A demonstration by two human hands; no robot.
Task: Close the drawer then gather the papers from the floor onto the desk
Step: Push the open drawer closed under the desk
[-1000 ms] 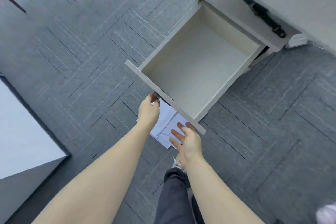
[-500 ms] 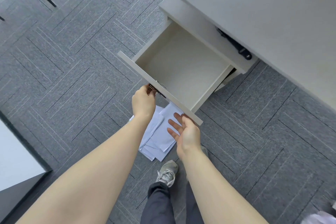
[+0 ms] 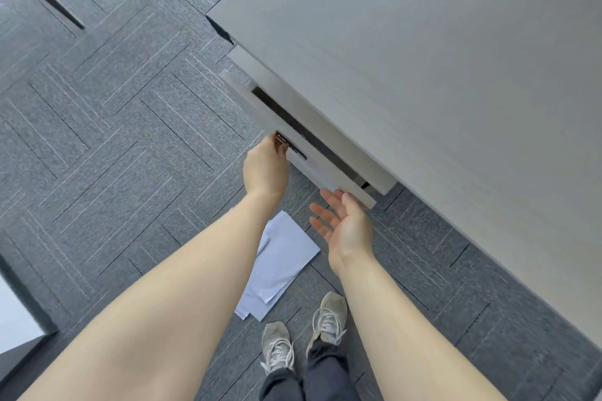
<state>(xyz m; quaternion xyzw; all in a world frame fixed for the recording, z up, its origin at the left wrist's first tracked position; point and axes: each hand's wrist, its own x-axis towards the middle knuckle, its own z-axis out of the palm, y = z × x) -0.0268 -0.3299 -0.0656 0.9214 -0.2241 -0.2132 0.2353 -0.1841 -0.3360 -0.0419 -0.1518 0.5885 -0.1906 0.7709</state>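
Drawer: pushed nearly shut since a second ago; slim gap left.
Left hand: fingers closed on handle.
Right hand: fingers spread, empty.
Papers: on floor, next.

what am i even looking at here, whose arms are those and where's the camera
The camera sits on a person's head and looks down, so the two bare arms are the wearer's own. There is no robot. The left hand grips the handle on the drawer front under the grey desk; the drawer is nearly shut, with only a dark gap showing. The right hand is open, its fingers spread, close to the drawer's near corner and holding nothing. A loose pile of white papers lies on the grey carpet, just ahead of the person's shoes.
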